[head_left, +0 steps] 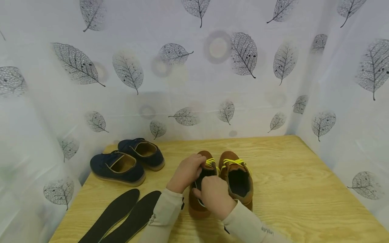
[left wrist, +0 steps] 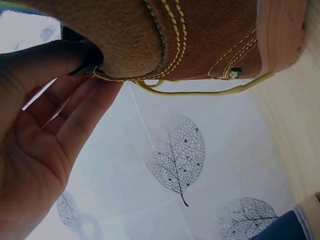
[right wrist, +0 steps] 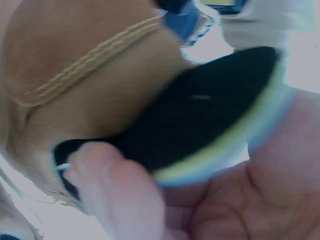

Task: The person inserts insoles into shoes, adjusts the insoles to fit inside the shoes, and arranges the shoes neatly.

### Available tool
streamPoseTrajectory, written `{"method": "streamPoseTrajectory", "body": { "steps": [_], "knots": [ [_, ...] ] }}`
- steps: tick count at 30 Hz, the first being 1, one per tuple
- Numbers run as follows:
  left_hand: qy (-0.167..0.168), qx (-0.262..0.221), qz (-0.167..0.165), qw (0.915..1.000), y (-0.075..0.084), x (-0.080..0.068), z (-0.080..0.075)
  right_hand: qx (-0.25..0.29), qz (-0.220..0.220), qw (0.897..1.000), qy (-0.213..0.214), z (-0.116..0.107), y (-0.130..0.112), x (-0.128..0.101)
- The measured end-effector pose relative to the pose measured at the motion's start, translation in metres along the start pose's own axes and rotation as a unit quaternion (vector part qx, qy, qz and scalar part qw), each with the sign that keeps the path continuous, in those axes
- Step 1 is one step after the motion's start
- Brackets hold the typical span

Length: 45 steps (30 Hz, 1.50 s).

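On table centre: left brown shoe [head_left: 200,189] tongue pinched by left hand [head_left: 186,172]; insole [right wrist: 200,115] gripped by right hand [head_left: 215,195]. Risk: insole buckled/jammed if forced at angle.

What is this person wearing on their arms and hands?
Both hands, the left hand and the right hand, are bare: no gloves or rings show. Long pale beige sleeves reach the wrists. The right sleeve carries small dark lettering, too small to read. A dark strap edge peeks out at each cuff.
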<state>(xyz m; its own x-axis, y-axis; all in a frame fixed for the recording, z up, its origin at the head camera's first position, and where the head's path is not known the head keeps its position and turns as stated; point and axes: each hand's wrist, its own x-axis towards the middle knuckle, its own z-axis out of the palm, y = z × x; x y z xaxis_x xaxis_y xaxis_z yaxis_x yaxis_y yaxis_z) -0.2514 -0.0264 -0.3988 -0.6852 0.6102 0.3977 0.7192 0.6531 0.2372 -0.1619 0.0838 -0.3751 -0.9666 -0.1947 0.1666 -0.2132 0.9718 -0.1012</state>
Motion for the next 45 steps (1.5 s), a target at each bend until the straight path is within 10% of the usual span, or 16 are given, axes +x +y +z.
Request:
{"method": "streamPoseTrajectory", "body": {
  "steps": [18, 45],
  "knots": [
    [0.005, -0.004, -0.004, 1.0000, 0.002, 0.001, -0.002, 0.225, 0.004, 0.973, -0.041, -0.019, 0.005, -0.009],
    [0.005, -0.001, -0.003, 1.0000, 0.001, -0.001, 0.000, 0.231, -0.038, 0.972, -0.030, 0.008, 0.011, 0.030]
  ]
}}
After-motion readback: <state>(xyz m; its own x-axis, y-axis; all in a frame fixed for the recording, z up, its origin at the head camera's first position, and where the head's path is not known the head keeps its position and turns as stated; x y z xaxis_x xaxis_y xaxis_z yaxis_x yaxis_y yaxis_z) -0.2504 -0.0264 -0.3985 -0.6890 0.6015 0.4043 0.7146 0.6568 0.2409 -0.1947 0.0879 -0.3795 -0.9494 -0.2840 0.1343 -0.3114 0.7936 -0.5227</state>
